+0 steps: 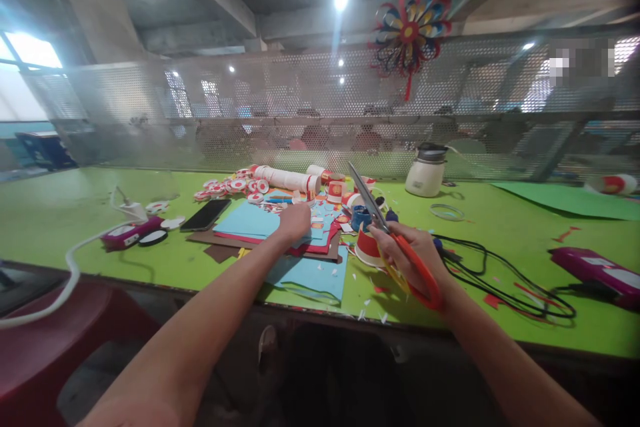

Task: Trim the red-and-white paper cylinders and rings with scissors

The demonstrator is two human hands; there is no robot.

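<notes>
The person's right hand (pixel 410 253) is wrapped tight around the orange handles of the scissors (pixel 395 240), and the blades point up and away, shut together, cutting nothing just now. The left hand (pixel 295 220) lies on the pile of colored paper (pixel 260 227), fingers curled down on the blue sheet; I cannot tell if it is pinching the sheet or just pressing on it. Just past the pile sits a heap of little red and white cut circles (pixel 235 185), so I think a lot of cutting is done. Near the pile's front edge another blue sheet (pixel 313 277) hangs over the green table (pixel 75 227), so there seems more paper to cut. Tiny scraps lie beside the pile.
</notes>
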